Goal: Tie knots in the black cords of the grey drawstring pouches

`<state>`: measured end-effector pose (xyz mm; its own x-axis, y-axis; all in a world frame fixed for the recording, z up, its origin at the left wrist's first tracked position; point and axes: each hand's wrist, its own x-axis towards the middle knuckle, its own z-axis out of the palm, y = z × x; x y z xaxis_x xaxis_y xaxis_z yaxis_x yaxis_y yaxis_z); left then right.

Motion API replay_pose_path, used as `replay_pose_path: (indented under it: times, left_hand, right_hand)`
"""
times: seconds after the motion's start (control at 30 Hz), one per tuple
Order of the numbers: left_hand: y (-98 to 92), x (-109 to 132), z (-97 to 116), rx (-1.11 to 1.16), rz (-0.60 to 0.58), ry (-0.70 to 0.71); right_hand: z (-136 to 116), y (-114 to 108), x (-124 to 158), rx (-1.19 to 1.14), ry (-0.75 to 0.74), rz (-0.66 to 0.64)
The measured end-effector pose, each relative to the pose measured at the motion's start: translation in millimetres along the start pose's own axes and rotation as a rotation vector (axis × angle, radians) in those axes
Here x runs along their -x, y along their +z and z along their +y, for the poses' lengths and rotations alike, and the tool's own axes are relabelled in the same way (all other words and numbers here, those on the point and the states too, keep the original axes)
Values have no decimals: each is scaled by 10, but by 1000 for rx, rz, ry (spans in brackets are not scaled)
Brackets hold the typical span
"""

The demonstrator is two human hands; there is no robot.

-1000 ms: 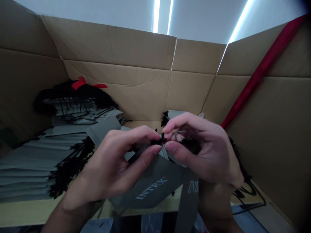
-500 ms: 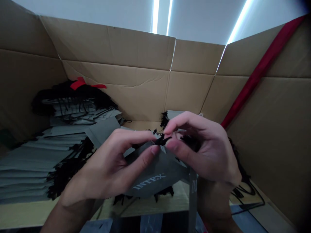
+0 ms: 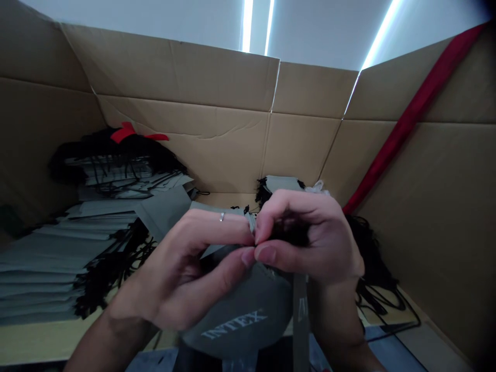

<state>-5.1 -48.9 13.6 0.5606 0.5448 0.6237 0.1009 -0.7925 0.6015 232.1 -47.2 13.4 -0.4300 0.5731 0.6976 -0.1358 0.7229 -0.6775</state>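
Note:
My left hand (image 3: 182,274) and my right hand (image 3: 313,240) meet fingertip to fingertip at the centre. Both are closed in a thumb-and-finger pinch on a black cord, which their fingertips now mostly hide. Just below the pinch hangs a grey fabric pouch (image 3: 236,315) with white INTEX lettering, tilted up to the right. A narrow grey strip (image 3: 301,320) with pale print hangs beside it, next to my right wrist. The top of the pouch is partly covered by my fingers.
Grey pouches with black cords (image 3: 46,263) lie stacked at left, and a black-corded pile (image 3: 120,160) with red strips stands behind. Another small stack (image 3: 284,182) is at the back. Black cords (image 3: 372,258) lie at right. Cardboard walls (image 3: 217,134) surround the table.
Both hands have come lower and closer together, and the pouch has dropped with them toward the front. The black cord that showed between the fingers is now mostly covered.

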Motion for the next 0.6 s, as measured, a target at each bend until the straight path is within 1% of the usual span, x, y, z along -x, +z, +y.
replay_pose_path:
  times: [0.07, 0.13, 0.17, 0.23, 0.33, 0.43, 0.5, 0.6]
  left_hand:
    - [9, -12, -27, 58, -6, 62]
    - [6, -29, -68, 120, -28, 157]
    - [2, -39, -87, 135, -25, 196]
    - [-14, -52, -113, 114, -3, 228]
    - [-47, -51, -125, 19, 21, 207]
    - [-84, -45, -127, -18, 8, 147]
    - [-106, -46, -131, -10, -17, 113]
    - [-124, -49, -131, 0, -60, 102]
  right_hand:
    - [61, 17, -12, -135, 26, -29]
    - [112, 38, -23, -250, 43, -44]
    - [125, 47, -26, -283, 50, -31]
    - [116, 55, -26, -296, 62, 13]
    - [45, 41, -14, -213, 61, 48]
    - [-17, 16, -12, -88, 41, 20]
    - [-31, 8, -16, -65, 28, -1]
    - [-34, 17, -22, -89, 60, -5]
